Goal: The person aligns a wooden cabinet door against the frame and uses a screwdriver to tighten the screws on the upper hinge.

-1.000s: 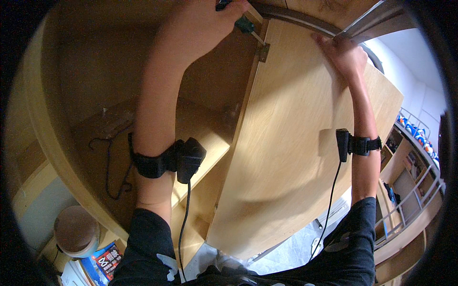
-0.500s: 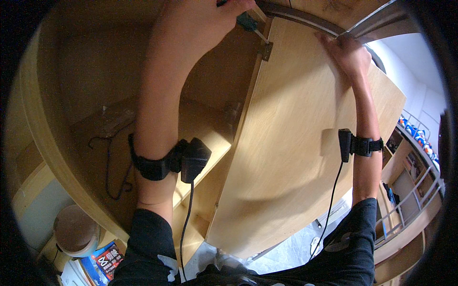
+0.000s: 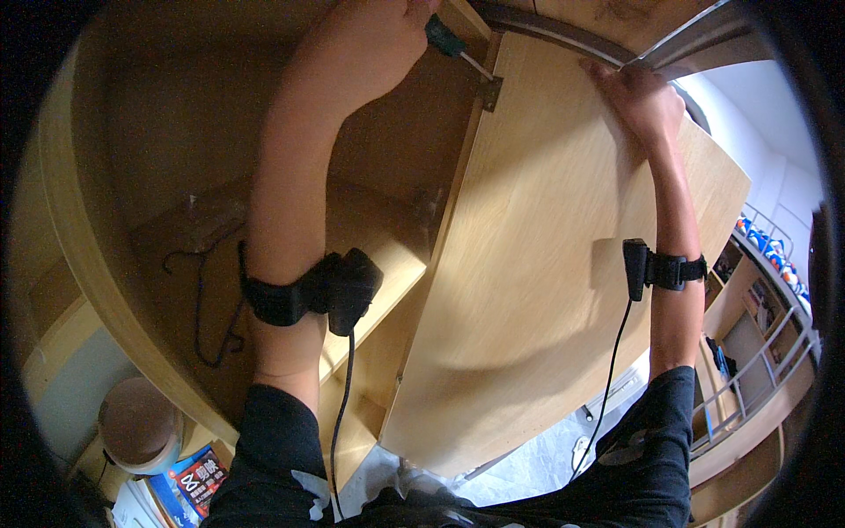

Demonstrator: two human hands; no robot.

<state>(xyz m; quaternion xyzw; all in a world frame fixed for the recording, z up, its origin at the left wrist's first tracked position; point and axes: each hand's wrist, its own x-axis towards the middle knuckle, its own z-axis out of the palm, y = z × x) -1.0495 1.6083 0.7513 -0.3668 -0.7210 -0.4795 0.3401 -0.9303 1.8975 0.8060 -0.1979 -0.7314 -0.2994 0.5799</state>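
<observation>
My left hand (image 3: 383, 57) is raised to the top of the cabinet, closed on a screwdriver (image 3: 446, 38) with a dark green handle. Its thin metal shaft slants down to the right, the tip at a small metal hinge (image 3: 491, 94) on the door's edge. The upper frame edge cuts off part of this hand. My right hand (image 3: 650, 104) grips the top of the pale wooden cabinet door (image 3: 528, 238), thumb toward the left; the metal rail there hides some fingertips. The door stands swung outward on the right of the cabinet (image 3: 370, 150).
A dark clothes hanger (image 3: 202, 299) lies inside the cabinet. At lower left are a round brown-topped container (image 3: 141, 422) and some books (image 3: 189, 484). A bunk bed with a metal railing (image 3: 761, 378) is on the right. Cables (image 3: 345, 422) run down from black wrist straps.
My left hand has shifted slightly left and down with the screwdriver, so more of the handle shows. The tip stays at the hinge. My right hand and the door hold still.
</observation>
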